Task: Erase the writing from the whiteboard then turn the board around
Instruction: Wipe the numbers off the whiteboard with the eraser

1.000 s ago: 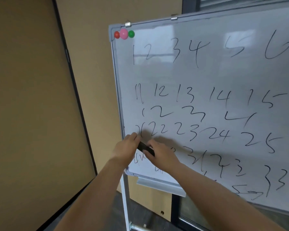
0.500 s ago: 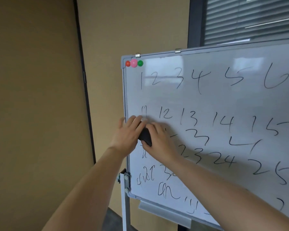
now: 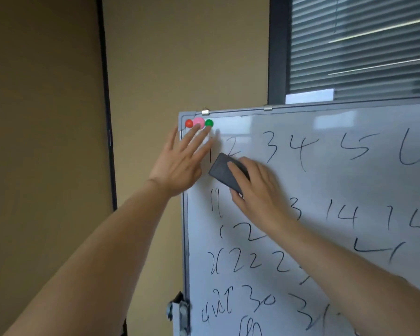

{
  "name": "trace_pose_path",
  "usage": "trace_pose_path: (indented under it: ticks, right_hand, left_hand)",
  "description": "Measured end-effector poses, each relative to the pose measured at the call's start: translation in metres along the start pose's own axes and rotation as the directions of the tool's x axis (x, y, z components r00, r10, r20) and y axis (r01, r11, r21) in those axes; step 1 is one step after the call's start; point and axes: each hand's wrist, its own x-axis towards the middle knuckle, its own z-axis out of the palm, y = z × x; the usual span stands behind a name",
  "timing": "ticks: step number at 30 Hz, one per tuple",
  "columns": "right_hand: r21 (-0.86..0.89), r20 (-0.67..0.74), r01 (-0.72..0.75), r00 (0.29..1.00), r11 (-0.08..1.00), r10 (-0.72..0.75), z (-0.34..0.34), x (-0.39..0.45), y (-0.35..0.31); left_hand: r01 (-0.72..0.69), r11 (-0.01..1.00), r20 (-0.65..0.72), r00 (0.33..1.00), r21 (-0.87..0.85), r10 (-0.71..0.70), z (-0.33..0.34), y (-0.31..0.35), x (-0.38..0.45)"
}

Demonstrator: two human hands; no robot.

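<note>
**Eraser near the top corner of the whiteboard**

Head view: The whiteboard (image 3: 325, 190) fills the right side and is covered in black numbers (image 3: 272, 149). The right hand (image 3: 257, 190) holds a dark eraser (image 3: 222, 172) flat against the board, near the top left, just below the "2" in the top row. Its fingers (image 3: 238, 169) are curled over the eraser's back, and the thumb sits under its lower edge.

The left hand (image 3: 180, 163) is beside the eraser, over the board's left edge. Its fingers are straight and spread, holding nothing (the tips look a bit blurry). They reach up to three round magnets in the corner: red (image 3: 189, 123), pink (image 3: 199, 122) and green (image 3: 209, 123).

A tan wall (image 3: 180, 57) stands behind the board. A window with blinds (image 3: 361, 44) is up on the right.
</note>
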Motion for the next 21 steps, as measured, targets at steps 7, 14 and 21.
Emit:
trace_pose_path:
  ticks: [7, 14, 21]
  right_hand:
    - [-0.123, -0.105, -0.002, 0.994, 0.992, -0.011, 0.014, 0.042, 0.013]
    - [-0.268, -0.069, 0.005, 0.997, 0.963, -0.024, 0.01, 0.064, 0.016]
    - [-0.317, -0.035, 0.097, 0.993, 0.943, -0.113, 0.012, 0.08, 0.013]
  left_hand:
    - [-0.002, 0.987, -0.247, 0.968, -0.162, -0.039, 0.039, -0.014, 0.04]
    - [0.001, 0.953, -0.435, 0.889, -0.302, -0.139, 0.057, -0.027, 0.085]
    - [0.046, 0.902, -0.467, 0.844, -0.429, -0.265, 0.071, -0.027, 0.095]
